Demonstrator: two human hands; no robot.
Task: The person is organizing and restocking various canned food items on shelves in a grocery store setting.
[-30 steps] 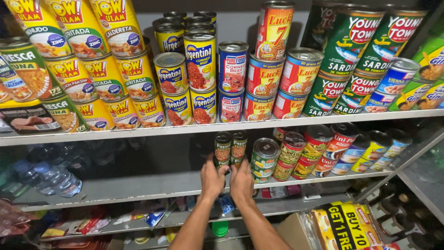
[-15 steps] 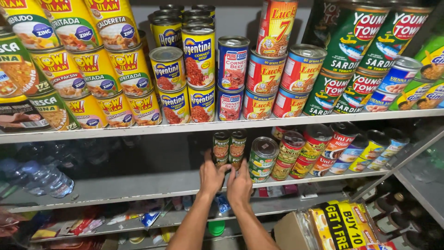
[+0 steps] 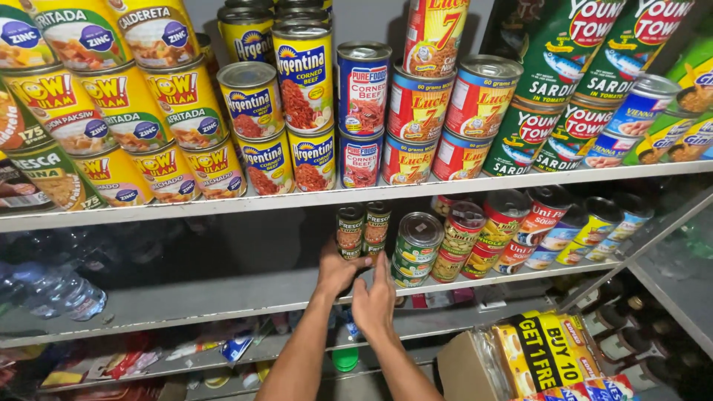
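One head-worn camera looks forward and slightly down at the stocked shelves (image 3: pixel 297 199) from close range (cans fill twelve o'clock), forearms entering from six o'clock; no second view.

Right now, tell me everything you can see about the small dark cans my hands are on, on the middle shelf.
The small dark cans stand upright in two short stacks on the grey middle shelf, left of green-labelled cans. They look like metal, with dark green and red labels. The left hand touches their base; the right hand is just in front.
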